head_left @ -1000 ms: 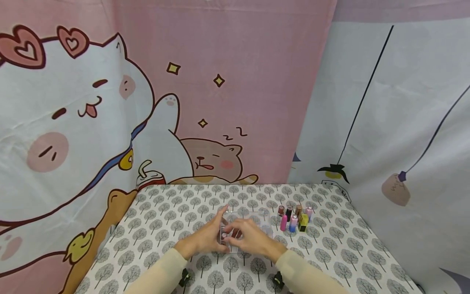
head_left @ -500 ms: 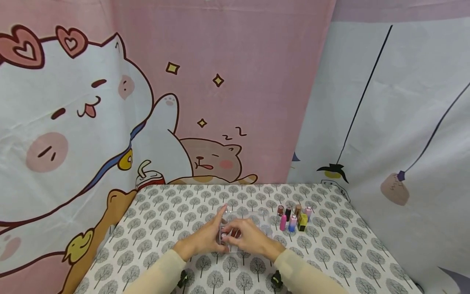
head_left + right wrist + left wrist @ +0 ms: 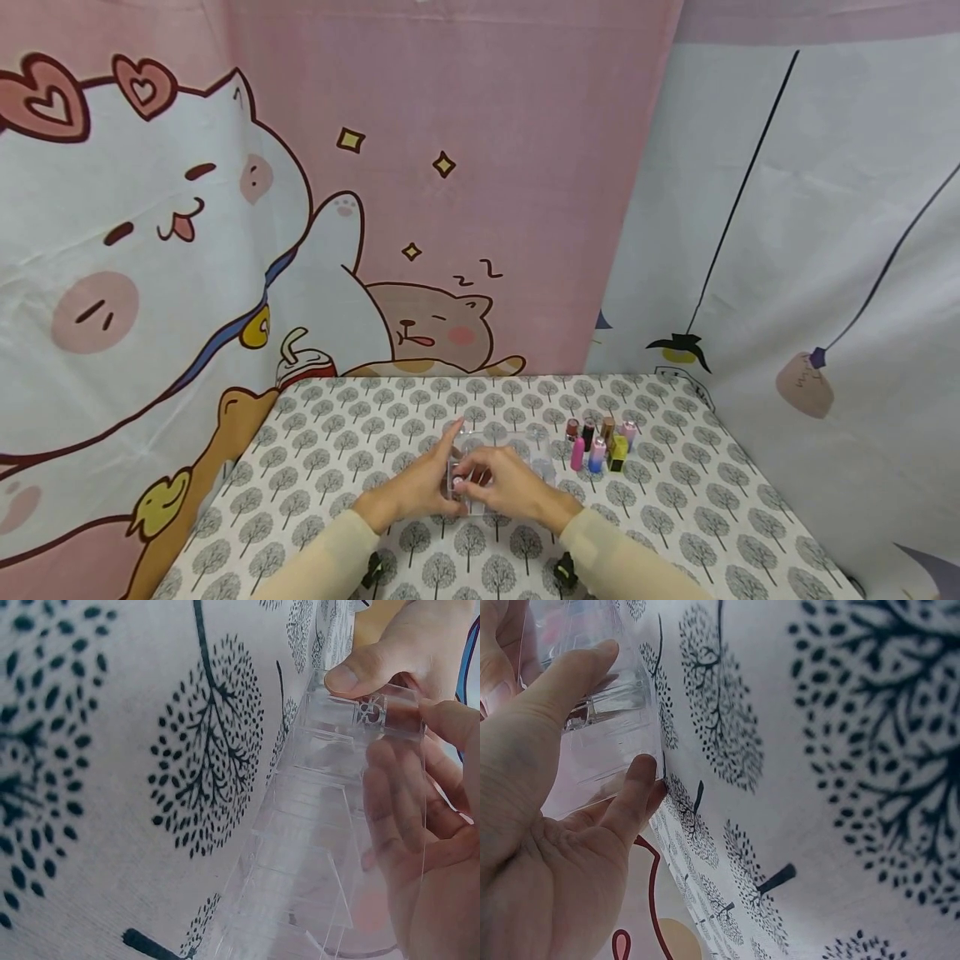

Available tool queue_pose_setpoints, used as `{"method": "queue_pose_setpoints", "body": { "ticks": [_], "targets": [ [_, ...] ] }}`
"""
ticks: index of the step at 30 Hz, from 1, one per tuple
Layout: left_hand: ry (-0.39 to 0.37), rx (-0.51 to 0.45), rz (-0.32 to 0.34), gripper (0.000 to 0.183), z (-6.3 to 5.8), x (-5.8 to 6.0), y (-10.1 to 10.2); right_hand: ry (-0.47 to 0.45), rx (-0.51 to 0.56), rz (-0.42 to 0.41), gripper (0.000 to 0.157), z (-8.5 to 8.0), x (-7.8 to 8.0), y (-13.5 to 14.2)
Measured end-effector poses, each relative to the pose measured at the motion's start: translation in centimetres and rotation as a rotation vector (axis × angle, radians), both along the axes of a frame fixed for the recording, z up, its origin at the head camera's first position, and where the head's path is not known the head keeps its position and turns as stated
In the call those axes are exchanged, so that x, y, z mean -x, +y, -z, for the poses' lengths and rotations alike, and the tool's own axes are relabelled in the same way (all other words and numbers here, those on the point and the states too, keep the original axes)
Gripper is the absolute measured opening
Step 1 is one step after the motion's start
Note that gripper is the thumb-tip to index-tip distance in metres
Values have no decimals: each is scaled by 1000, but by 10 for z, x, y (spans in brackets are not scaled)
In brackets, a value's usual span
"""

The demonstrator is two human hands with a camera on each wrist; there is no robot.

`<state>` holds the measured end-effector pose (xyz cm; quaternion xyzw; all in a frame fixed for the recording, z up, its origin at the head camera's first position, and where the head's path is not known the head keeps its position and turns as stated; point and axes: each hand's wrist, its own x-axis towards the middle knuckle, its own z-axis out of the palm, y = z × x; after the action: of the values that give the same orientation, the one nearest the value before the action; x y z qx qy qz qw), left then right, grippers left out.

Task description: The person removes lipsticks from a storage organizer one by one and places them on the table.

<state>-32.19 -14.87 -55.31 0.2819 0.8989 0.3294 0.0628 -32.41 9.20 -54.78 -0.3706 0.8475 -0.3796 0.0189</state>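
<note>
A clear plastic organizer (image 3: 538, 446) with thin dividers (image 3: 341, 855) lies on the table in front of me. My left hand (image 3: 423, 483) grips its left end, thumb on the near side and fingers at the far side. My right hand (image 3: 510, 483) reaches over the organizer, and its fingertips pinch a small tube with a clear end, lipstick-like (image 3: 367, 712), at the leftmost compartment. The right fingers hide much of that tube. In the right wrist view, the right fingers show through the clear wall.
To the right stands a group of lipsticks: a bright pink one (image 3: 577, 454), a pink-blue one (image 3: 597, 457), a yellow-black one (image 3: 617, 454) and several behind. A tree-print cloth (image 3: 337, 450) covers the table. A cartoon curtain (image 3: 480, 167) hangs behind.
Both hands stay at the organizer. The right fingers shift only slightly over the left compartment; the lipsticks on the right have not moved.
</note>
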Motion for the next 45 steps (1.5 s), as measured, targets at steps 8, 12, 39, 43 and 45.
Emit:
{"method": "queue_pose_setpoints", "body": {
  "ticks": [8,12,39,43,45],
  "targets": [
    [34,-2,10,158,1,-2,0,-2,26,20,18,-2,-1,2],
    [38,-8,10,157,1,-2,0,-4,42,30,19,-3,-2,2],
    [24,-1,-8,158,-2,-3,1,83,115,87,25,-28,-9,18],
    [16,-8,-6,158,-3,-4,1,108,122,102,24,-32,-9,25],
    [19,-7,-6,157,-4,-5,2,116,130,104,24,-33,-9,29]
  ]
}}
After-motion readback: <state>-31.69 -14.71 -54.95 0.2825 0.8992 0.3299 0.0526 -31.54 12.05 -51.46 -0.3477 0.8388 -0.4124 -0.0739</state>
